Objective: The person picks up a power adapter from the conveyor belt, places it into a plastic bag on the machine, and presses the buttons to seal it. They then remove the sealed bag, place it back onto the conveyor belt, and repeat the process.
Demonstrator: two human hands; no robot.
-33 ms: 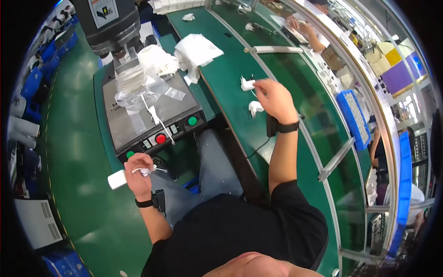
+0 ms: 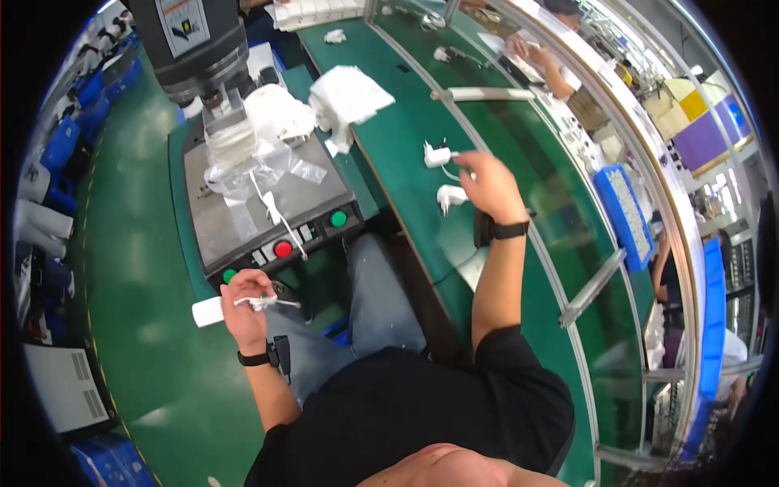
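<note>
My left hand (image 2: 246,312) is closed around a white power adapter (image 2: 208,312) and its bunched white cord (image 2: 258,303), above my lap at the left. The adapter's body sticks out on the outer side of the palm. Over the green bench, my right hand (image 2: 493,188) hovers with its index finger and thumb apart. Just beyond its fingertips lies one white plug adapter (image 2: 436,156) with metal prongs and a thin cord. A second white plug adapter (image 2: 451,196) lies beside the thumb, its prongs toward me. The palm side of this hand is hidden.
A dark machine with a press head (image 2: 203,49) stands at front left, with green and red buttons (image 2: 282,249). White parts and clear plastic (image 2: 243,166) cover its plate. White bags (image 2: 349,97) lie beside it. Metal rails and a blue tray (image 2: 623,215) border the bench's right side.
My right hand has drawn back slightly toward me, and its fingertips are now a little off the farther plug adapter. My left hand keeps its adapter, with the cord slightly shifted.
</note>
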